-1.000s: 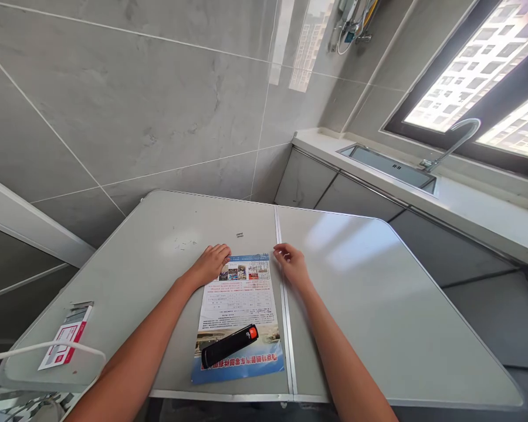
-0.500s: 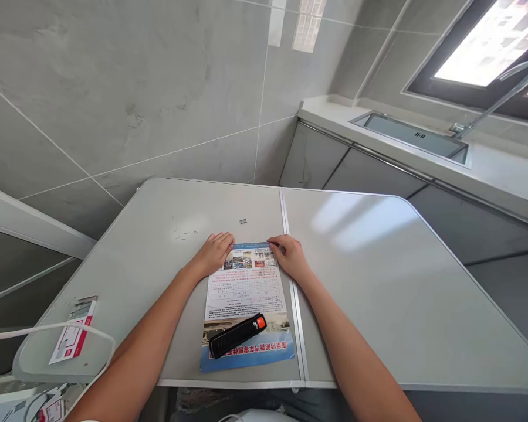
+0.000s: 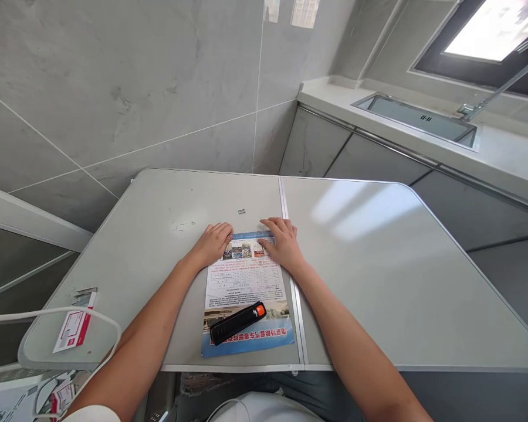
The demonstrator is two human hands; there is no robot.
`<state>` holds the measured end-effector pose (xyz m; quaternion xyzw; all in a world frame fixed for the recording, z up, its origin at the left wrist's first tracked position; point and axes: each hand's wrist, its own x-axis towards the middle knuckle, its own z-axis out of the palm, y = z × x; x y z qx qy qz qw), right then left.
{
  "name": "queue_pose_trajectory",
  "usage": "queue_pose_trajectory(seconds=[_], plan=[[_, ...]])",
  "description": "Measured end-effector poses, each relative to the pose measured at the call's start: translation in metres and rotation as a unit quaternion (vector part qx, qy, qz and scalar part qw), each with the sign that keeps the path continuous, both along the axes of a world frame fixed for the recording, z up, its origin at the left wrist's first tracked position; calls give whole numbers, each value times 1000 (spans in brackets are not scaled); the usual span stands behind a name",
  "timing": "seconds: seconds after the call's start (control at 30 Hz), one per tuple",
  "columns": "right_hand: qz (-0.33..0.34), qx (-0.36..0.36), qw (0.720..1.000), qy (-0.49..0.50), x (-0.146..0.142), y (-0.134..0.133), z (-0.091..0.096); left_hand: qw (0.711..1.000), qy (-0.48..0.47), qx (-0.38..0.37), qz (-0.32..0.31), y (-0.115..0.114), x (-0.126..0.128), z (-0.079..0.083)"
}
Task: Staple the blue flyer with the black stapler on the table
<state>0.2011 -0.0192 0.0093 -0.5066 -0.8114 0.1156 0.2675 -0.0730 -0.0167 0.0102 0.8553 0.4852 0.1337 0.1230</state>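
A printed leaflet (image 3: 246, 285) with a blue top edge and a blue bottom band lies flat on the table, its text upside down to me. My left hand (image 3: 212, 244) is closed at its upper left corner, thumb and fingers pressed on the paper's edge. At the upper right corner my right hand (image 3: 284, 243) rests over the sheet, thumb and forefinger spread apart. A black stapler (image 3: 238, 323) with an orange end lies slantwise across the lower part of the leaflet. Just beyond the top edge are short strips of staples (image 3: 241, 211).
Seams divide the light grey folding table (image 3: 378, 281). A red and white packet (image 3: 75, 328) with metal strips beside it lies at the left, and a white cable (image 3: 92, 313) crosses near my left arm. Behind stand a tiled wall and a sink (image 3: 418, 120) at the right.
My right hand has loosened from the corner and shifted slightly left over the leaflet, its thumb and forefinger spreading. My left hand stays at its corner. The camera view has tilted slightly.
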Motion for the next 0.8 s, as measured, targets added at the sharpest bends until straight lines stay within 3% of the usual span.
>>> queue_pose_trajectory(seconds=[0.07, 0.37, 0.43, 0.63, 0.8], plan=[[-6, 5, 1000, -8, 3, -1, 1, 1000, -3, -1, 2, 0, 0, 0], [93, 41, 991, -89, -12, -13, 11, 1000, -2, 4, 5, -1, 1, 1], [63, 44, 995, -67, -10, -12, 10, 1000, -3, 3, 8, -1, 1, 2], [-129, 14, 990, 52, 8, 1, 2, 1000, -10, -3, 14, -2, 1, 3], [-188, -25, 974, 123, 15, 7, -7, 1000, -6, 14, 27, -2, 1, 3]])
